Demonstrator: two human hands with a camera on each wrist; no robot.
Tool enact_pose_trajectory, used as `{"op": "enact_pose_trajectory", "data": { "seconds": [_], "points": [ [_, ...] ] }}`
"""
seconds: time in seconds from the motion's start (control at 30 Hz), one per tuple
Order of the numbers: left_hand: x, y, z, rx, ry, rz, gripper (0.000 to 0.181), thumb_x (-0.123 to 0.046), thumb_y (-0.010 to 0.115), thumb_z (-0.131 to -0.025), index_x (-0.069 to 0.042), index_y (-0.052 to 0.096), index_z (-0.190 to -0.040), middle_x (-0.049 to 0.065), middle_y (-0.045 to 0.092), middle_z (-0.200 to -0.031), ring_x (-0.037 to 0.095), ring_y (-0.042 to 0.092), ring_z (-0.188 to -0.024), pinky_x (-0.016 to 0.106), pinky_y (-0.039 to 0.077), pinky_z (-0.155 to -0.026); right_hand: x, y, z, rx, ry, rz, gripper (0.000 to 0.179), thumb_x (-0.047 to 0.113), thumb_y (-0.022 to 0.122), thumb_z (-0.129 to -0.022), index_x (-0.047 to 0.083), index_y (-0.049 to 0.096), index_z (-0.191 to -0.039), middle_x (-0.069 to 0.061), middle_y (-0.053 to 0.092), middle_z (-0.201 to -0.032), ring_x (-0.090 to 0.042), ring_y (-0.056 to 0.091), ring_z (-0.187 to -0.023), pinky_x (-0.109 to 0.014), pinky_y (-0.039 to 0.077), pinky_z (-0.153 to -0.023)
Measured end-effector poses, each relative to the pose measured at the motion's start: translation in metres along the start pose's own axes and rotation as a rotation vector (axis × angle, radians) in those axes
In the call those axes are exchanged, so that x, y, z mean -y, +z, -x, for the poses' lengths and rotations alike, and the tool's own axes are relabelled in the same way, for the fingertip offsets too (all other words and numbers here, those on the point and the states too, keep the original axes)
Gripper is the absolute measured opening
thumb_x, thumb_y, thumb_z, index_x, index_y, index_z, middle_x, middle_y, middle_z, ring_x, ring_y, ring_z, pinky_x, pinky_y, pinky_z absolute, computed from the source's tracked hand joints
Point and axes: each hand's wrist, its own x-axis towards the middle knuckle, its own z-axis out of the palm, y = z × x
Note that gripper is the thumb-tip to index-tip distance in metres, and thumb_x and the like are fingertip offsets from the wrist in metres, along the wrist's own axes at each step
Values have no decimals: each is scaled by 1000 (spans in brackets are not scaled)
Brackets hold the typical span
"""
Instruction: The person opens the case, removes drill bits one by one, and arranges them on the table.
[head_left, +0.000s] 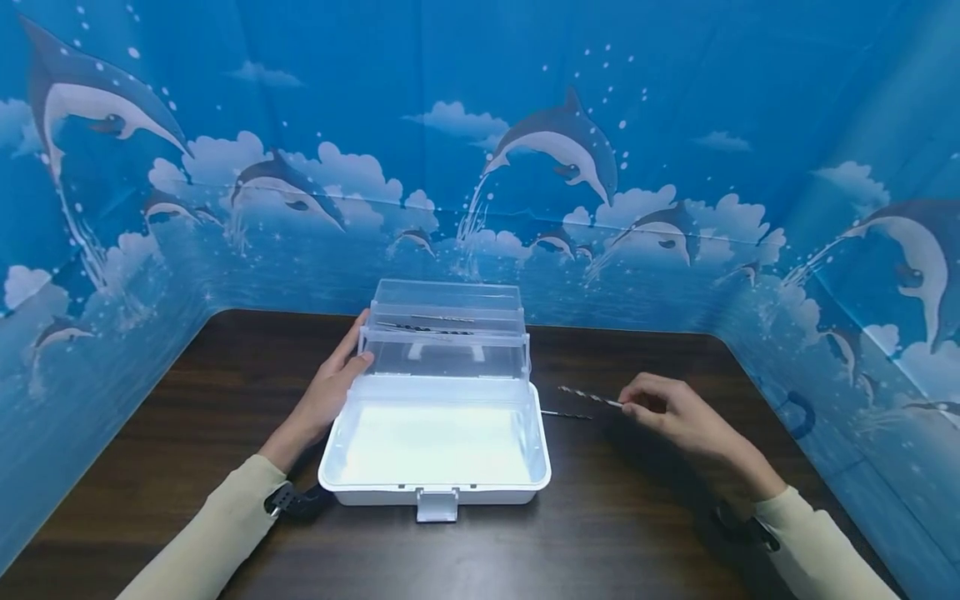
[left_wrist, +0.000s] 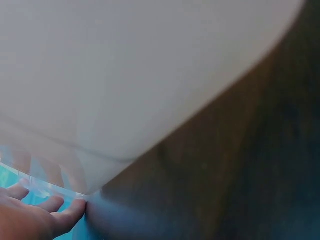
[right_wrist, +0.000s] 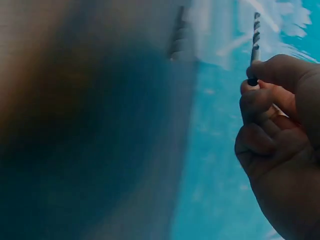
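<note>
My right hand [head_left: 671, 408] pinches a spiral drill bit [head_left: 588, 396] by its shank between thumb and fingertips, above the table to the right of a white storage box [head_left: 431, 497]. In the right wrist view, the same drill bit [right_wrist: 256, 35] points up from the fingers. A second drill bit [head_left: 567, 415] lies on the table beside the box's right wall. The box stands with its clear lid raised; several drill bits [head_left: 427, 329] rest in its lifted upper tray [head_left: 450, 342]. My left hand [head_left: 333, 387] touches the left side of the raised tray and lid, fingers fairly straight.
The box's white lower compartment [head_left: 438, 437] faces up, with its front latch [head_left: 437, 506] hanging down. Beneath is a dark wooden table [head_left: 225, 392]. A blue dolphin-print curtain [head_left: 465, 200] borders the table's back and sides.
</note>
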Motion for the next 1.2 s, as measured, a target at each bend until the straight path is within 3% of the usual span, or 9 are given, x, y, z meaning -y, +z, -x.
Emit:
{"op": "enact_pose_trajectory", "data": {
  "seconds": [0.1,0.2,0.33,0.43,0.67,1.2],
  "points": [
    [0,0,1,-6,-7,-7,57,-27,39,-101,-36,8,-148,-12,2,-152,26,5,-137,62,27,-94,-24,21,11,73,13,-22,8,11,61,-91,16,63,-97,1,59,-90,-14,54,-75,-27,46,-63],
    [-1,2,1,-5,-7,-8,57,-23,37,-101,-36,9,-148,-12,2,-152,25,4,-137,63,24,-95,-43,39,16,113,-23,7,8,15,61,-91,18,64,-98,7,59,-92,-10,54,-79,-27,46,-68],
    [-1,4,0,3,-6,0,57,-20,36,-102,-36,9,-149,-11,3,-152,25,5,-137,62,25,-95,-51,50,16,127,-32,35,9,16,63,-89,21,64,-97,10,58,-93,-8,54,-81,-28,46,-70],
    [0,5,1,4,-8,3,56,-21,36,-102,-36,9,-149,-10,3,-152,26,7,-137,62,27,-94,-53,53,14,126,-18,42,8,17,64,-89,20,64,-96,10,58,-92,-7,54,-80,-28,46,-70],
    [-1,4,2,-18,-6,-33,57,-21,37,-101,-36,9,-149,-10,4,-152,24,4,-137,64,20,-96,-59,54,4,119,-4,47,8,16,66,-87,20,65,-94,9,58,-90,-9,53,-77,-28,45,-67],
    [-3,3,3,-22,-16,-37,57,-22,37,-101,-37,9,-148,-10,3,-152,27,5,-137,63,26,-94,-82,48,-22,63,68,30,8,14,65,-88,16,65,-96,5,59,-93,-10,55,-83,-32,47,-72]
  ]
}}
